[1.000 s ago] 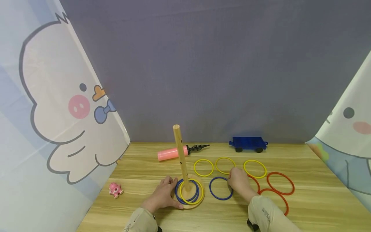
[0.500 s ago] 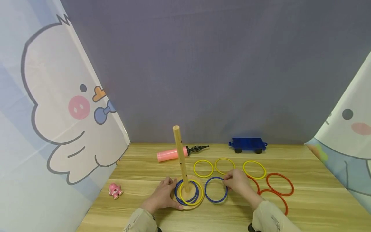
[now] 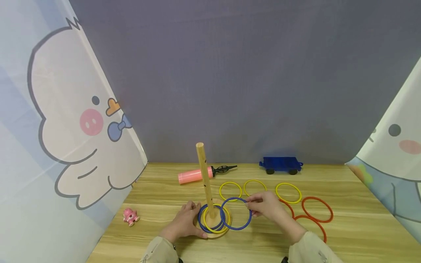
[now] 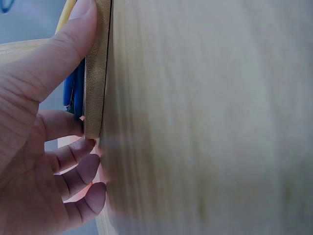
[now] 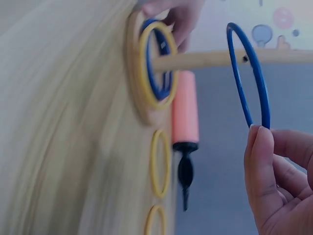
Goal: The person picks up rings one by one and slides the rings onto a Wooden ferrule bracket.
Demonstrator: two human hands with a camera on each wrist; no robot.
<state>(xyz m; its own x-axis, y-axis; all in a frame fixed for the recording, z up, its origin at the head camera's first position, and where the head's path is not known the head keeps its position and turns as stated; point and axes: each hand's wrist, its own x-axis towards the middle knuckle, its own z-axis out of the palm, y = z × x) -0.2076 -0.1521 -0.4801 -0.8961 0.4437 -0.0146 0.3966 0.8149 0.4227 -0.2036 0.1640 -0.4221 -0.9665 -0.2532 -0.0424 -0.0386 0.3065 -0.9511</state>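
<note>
My right hand [image 3: 268, 208] pinches a blue ring [image 3: 237, 229] between thumb and fingers. In the right wrist view this ring is raised off the table, beside the post and in front of it. In the head view its left part overlaps the round wooden base [image 3: 214, 236] of the ring-toss stand. A wooden post [image 3: 205, 179] rises from that base. Blue rings [image 3: 199, 221] and a yellow ring [image 5: 142, 63] lie on the base around the post. My left hand [image 3: 185, 223] grips the base's left edge, thumb at its front rim and fingers along the side.
Yellow rings [image 3: 220, 193] lie behind the right hand, red rings [image 3: 325, 221] to its right. A pink pump [image 3: 195, 176] with a black nozzle and a blue toy wagon [image 3: 281, 164] stand at the back. A pink figurine [image 3: 131, 216] sits at left.
My right hand has taken the blue ring up from the table and carried it left to the stand. The left hand has stayed on the base.
</note>
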